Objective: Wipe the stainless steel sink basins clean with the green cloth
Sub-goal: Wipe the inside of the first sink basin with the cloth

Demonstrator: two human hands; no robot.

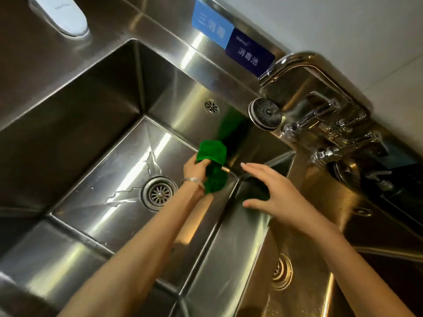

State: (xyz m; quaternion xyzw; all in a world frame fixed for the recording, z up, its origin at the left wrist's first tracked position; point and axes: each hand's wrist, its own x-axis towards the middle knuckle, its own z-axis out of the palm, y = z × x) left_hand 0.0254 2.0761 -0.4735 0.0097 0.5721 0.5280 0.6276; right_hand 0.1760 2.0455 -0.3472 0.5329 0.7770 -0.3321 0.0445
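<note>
A bunched green cloth (212, 163) is gripped in my left hand (194, 167), deep in the far right corner of the left steel basin (91, 156). That wrist wears thin metal bangles. A small brass-tipped tube pokes out beside the cloth. My right hand (272, 193) hovers with fingers spread over the divider between the two basins, holding nothing. The left basin floor shows a round drain strainer (159, 193) and thin water streaks. The right basin (304, 259) lies under my right forearm, with its own drain (282, 271).
A chrome faucet spout (304, 62) with lever valves (338, 138) stands at the back right. A round black stopper (265, 113) hangs near the faucet. Blue labels (231, 40) stick to the backsplash. An overflow grille (211, 107) is set in the back wall.
</note>
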